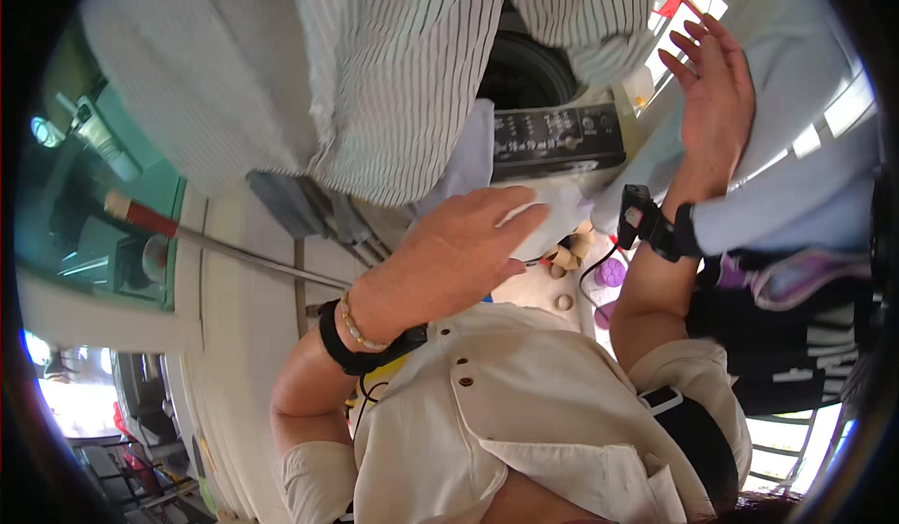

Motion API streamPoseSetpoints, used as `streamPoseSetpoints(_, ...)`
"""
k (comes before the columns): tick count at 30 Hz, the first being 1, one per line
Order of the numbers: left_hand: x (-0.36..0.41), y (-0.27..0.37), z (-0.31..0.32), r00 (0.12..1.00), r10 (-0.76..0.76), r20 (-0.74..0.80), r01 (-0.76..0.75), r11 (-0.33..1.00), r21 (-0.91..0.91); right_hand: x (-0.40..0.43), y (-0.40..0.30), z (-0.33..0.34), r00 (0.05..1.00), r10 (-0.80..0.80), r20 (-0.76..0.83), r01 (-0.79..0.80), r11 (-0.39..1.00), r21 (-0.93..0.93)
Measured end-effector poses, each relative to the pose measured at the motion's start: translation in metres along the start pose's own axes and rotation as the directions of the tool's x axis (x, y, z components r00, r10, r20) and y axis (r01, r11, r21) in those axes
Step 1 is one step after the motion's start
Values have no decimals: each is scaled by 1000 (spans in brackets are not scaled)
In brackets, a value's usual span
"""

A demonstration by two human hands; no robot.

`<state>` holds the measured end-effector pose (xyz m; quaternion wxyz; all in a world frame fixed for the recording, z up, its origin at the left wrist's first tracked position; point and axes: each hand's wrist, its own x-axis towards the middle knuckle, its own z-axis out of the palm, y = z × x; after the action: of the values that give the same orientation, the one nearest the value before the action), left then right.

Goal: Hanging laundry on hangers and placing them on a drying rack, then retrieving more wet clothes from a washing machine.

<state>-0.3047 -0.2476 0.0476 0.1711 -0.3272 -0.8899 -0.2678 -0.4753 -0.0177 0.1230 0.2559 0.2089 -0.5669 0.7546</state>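
Observation:
My left hand (460, 253) is palm down at the middle of the view, fingers apart, holding nothing visible. Just above it hangs a striped grey-and-white cloth (393, 88), and a pale lavender cloth (472, 152) shows beside that. My right hand (716, 92) is raised at the upper right with fingers spread, in front of or against a light blue cloth (786, 53); contact cannot be told. Beyond my left hand stands a washing machine with a black control panel (558, 138) and a dark round opening (527, 71).
A metal rod with a red and wooden end (151, 218) slants in from the left, near grey long-handled tools (288, 204). A teal-backed shelf (158, 180) holds a tube (105, 141). Purple round items (609, 272) and cardboard rolls (579, 243) lie below the machine. Dark clothing (765, 341) hangs right.

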Motion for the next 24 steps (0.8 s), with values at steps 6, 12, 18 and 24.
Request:
streamPoseSetpoints(6, 95, -2, -5, 984, 153, -92, -173, 942, -288, 76, 13, 44, 856, -350, 382, -39, 692, 721)
streamPoseSetpoints(12, 105, -44, -52, 930, -190, -315, 32, 895, -445, 71, 35, 149, 568, -419, 708, -111, 813, 571)
streamPoseSetpoints(18, 53, -105, -91, 864, -212, -457, 137, 972, -192, 84, 93, 125, 137, 340, 930, 348, 863, -367)
streamPoseSetpoints(24, 18, -94, -86, 848, -323, -419, 329, 942, -60, -34, 130, 108, 39, 338, 940, 593, 749, -294)
